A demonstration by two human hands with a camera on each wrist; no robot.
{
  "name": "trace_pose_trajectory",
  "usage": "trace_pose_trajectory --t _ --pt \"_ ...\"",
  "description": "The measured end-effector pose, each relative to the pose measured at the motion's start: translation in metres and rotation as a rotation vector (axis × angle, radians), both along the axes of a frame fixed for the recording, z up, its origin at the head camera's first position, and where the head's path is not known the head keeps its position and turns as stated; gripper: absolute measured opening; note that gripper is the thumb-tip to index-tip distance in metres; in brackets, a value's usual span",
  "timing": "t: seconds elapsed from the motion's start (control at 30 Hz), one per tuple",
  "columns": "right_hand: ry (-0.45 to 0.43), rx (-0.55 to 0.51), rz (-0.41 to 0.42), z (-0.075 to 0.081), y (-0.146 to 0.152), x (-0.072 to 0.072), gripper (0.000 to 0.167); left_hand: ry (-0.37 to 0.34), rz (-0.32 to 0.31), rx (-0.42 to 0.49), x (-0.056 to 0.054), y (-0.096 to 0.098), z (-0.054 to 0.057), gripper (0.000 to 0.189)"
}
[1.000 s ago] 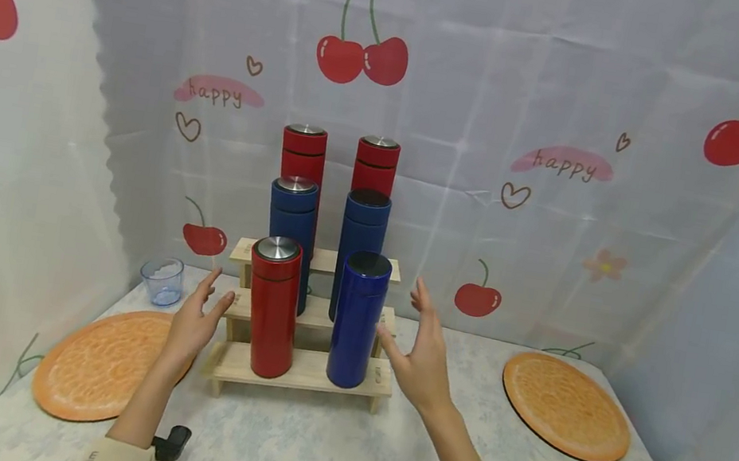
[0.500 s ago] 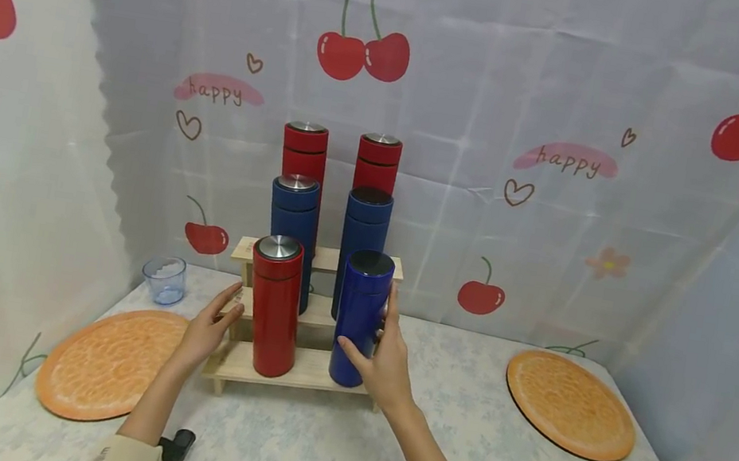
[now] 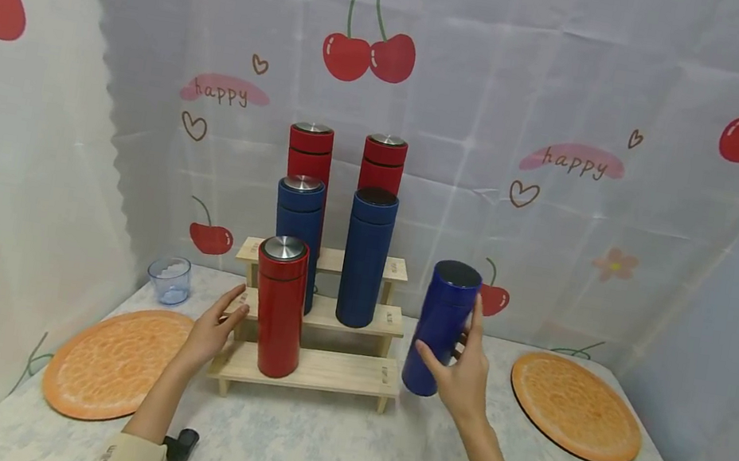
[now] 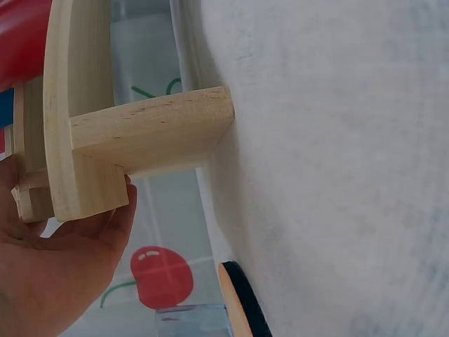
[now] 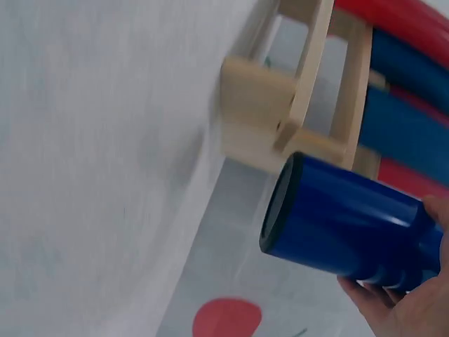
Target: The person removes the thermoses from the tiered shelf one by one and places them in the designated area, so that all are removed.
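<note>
Royal-blue thermos flask (image 3: 438, 323), slightly tilted, gripped by the right hand (image 3: 466, 376) above the table (image 3: 304, 458), right of the three-tier wooden rack (image 3: 340, 372); left hand (image 3: 209, 328), thumb and fingers spread, at the rack's left end, contact unclear

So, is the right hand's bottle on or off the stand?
Off: the fingers hold the bottle beside the stand, its base clear.

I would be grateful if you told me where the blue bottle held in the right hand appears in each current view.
Head: the blue bottle is right of centre, in the right hand.
Left wrist: not in it, as far as I can tell.
Right wrist: lower right, its dark-rimmed end toward the centre.
Shared landmark: the wooden stand, partly visible in both wrist views.
</note>
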State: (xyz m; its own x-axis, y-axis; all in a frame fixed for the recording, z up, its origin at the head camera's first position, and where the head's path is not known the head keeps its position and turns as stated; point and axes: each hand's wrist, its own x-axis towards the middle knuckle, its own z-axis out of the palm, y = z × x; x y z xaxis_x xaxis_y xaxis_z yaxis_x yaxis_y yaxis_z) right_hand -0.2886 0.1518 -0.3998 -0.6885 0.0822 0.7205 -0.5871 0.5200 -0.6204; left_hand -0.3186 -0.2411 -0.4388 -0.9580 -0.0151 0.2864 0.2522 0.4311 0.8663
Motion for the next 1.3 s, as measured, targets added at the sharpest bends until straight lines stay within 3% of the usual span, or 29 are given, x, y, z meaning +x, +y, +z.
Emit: trace_pose_trajectory --t 0.1,0.23,0.4,0.53,0.83,1.17,1.3 --pt "-0.006 -0.029 -0.075 0.004 0.015 -0.016 0.106 -0.001 0.005 0.003 0.001 -0.001 0.0 0.055" --pt "-0.007 -0.059 -0.09 0.003 0.02 -0.044 0.105 0.008 0.003 -0.002 0.002 0.0 0.0 0.054" --pt "-0.008 -0.053 -0.074 -0.011 0.016 -0.073 0.103 -0.003 -0.005 0.001 0.002 0.001 -0.001 0.053" --pt "0.0 -0.06 -0.091 -0.026 0.013 -0.086 0.103 -0.013 -0.009 -0.004 0.003 0.003 -0.002 0.054" --pt "-0.053 -0.067 -0.113 -0.049 0.012 -0.097 0.103 -0.003 0.004 -0.015 0.003 0.0 -0.002 0.055" --pt "-0.05 -0.056 -0.111 -0.052 0.011 -0.096 0.103 0.0 0.003 0.009 0.0 -0.001 0.0 0.055" --pt "-0.068 -0.068 -0.137 -0.051 0.007 -0.089 0.103 -0.009 0.006 0.013 0.001 -0.001 -0.001 0.055"
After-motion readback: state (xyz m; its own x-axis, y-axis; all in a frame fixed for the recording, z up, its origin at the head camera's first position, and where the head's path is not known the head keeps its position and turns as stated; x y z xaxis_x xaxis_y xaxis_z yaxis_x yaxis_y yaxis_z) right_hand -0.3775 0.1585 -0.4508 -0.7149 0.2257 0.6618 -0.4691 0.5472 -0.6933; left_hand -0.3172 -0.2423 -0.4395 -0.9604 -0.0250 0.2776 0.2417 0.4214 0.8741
